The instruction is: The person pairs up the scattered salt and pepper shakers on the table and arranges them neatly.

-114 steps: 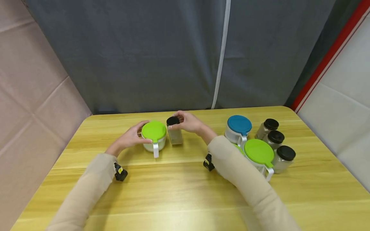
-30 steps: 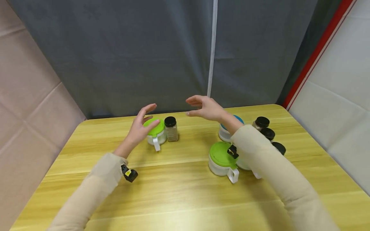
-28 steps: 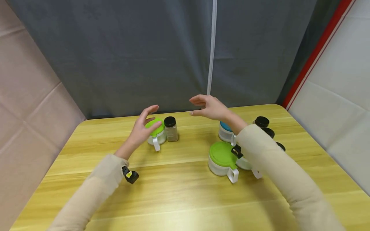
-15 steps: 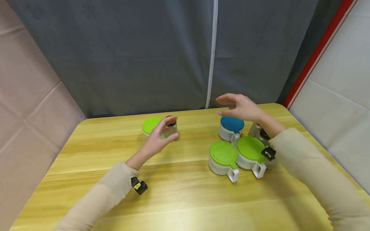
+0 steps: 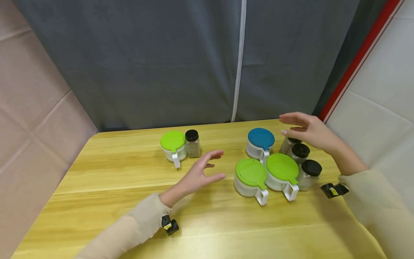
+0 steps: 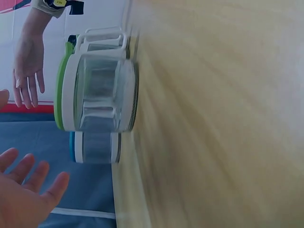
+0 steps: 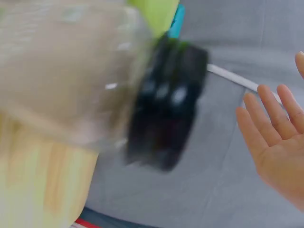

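Observation:
My left hand (image 5: 202, 174) hovers over the middle of the table, fingers spread and holding nothing. Just right of it stands a clear pot with a green lid and white handle (image 5: 251, 173). Beside that pot is a second green-lidded pot (image 5: 282, 167), and behind them a blue-lidded one (image 5: 260, 138). My right hand (image 5: 310, 129), fingers loosely bent and holding nothing, is raised over the rearmost black-capped jar (image 5: 287, 145), partly covering it. Two more black-capped jars, a middle one (image 5: 299, 152) and a front one (image 5: 309, 174), stand in line toward me. The front jar looms blurred in the right wrist view.
On the left part of the wooden table (image 5: 106, 172), a green-lidded pot (image 5: 173, 145) stands right beside a black-capped jar (image 5: 193, 144). A grey curtain (image 5: 145, 64) hangs behind the table's back edge; pale panels flank both sides.
Earlier my hands held the left green-lidded pot and the jar beside it. Both have been let go, standing close together. Both hands have since moved right, the left also toward me.

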`<state>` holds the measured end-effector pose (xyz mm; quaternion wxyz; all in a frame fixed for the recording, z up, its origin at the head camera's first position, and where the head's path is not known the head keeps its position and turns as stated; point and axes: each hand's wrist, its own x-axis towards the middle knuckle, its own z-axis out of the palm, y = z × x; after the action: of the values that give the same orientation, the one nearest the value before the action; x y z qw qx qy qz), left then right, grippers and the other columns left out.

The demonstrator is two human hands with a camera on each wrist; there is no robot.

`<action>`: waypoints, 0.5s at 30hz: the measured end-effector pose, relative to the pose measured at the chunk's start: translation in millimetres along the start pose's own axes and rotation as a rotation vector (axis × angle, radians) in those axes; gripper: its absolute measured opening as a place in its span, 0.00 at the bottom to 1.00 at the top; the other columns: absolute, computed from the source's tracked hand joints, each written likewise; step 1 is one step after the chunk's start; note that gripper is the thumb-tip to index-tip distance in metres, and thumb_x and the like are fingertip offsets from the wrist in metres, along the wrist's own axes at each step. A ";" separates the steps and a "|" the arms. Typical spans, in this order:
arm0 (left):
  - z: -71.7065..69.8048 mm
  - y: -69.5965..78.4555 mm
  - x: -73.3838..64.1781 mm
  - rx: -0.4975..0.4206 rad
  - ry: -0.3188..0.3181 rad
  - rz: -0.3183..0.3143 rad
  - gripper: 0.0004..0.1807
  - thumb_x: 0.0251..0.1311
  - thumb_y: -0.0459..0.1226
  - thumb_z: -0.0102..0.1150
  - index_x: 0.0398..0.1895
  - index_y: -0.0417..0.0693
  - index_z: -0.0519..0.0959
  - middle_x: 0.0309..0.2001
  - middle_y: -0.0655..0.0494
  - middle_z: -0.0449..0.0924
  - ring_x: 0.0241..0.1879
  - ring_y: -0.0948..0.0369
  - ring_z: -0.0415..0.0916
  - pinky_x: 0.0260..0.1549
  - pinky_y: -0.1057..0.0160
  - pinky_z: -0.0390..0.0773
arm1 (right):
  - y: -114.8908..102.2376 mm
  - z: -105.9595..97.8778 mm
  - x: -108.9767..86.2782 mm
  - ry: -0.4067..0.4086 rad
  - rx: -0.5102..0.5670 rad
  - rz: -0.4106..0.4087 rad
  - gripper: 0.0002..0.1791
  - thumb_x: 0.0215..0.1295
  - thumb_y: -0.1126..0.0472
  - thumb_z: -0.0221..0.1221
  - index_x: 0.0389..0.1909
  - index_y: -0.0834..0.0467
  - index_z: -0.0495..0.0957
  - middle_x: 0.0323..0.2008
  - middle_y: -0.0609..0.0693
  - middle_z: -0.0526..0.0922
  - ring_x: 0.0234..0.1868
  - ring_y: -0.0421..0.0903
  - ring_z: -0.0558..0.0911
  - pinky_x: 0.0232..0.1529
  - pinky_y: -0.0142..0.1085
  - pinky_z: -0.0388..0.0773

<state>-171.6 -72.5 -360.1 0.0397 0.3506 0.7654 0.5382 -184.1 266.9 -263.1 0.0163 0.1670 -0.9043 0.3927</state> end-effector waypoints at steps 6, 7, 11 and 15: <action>18.0 0.9 -2.1 0.043 -0.045 -0.047 0.37 0.53 0.37 0.65 0.65 0.41 0.59 0.61 0.48 0.63 0.59 0.57 0.61 0.53 0.56 0.67 | 26.1 -5.3 -24.9 0.045 0.074 -0.009 0.23 0.63 0.64 0.56 0.60 0.61 0.66 0.53 0.43 0.72 0.49 0.28 0.71 0.41 0.20 0.70; 20.4 1.3 -2.3 0.052 -0.053 -0.059 0.38 0.52 0.37 0.65 0.65 0.41 0.59 0.61 0.49 0.63 0.59 0.58 0.61 0.53 0.56 0.67 | 30.8 -6.7 -29.3 0.050 0.092 -0.011 0.23 0.63 0.65 0.56 0.59 0.62 0.66 0.52 0.41 0.73 0.49 0.28 0.71 0.41 0.20 0.70; 29.0 1.7 -2.4 0.076 -0.070 -0.105 0.41 0.51 0.40 0.66 0.66 0.41 0.57 0.62 0.49 0.61 0.59 0.58 0.60 0.54 0.56 0.66 | 50.1 -14.9 -48.6 0.044 0.088 0.036 0.20 0.65 0.65 0.54 0.57 0.62 0.68 0.48 0.37 0.76 0.46 0.29 0.74 0.40 0.20 0.70; 37.8 -0.1 -2.4 0.074 -0.072 -0.131 0.43 0.49 0.42 0.68 0.66 0.42 0.56 0.62 0.48 0.61 0.59 0.56 0.60 0.55 0.55 0.65 | 71.7 -19.0 -65.4 0.005 0.060 0.101 0.18 0.66 0.63 0.53 0.56 0.62 0.68 0.47 0.39 0.76 0.47 0.30 0.73 0.39 0.21 0.69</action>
<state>-153.3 -43.8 -376.7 0.0893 0.3198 0.8042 0.4930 -146.9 345.0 -311.0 -0.0063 0.1205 -0.8994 0.4201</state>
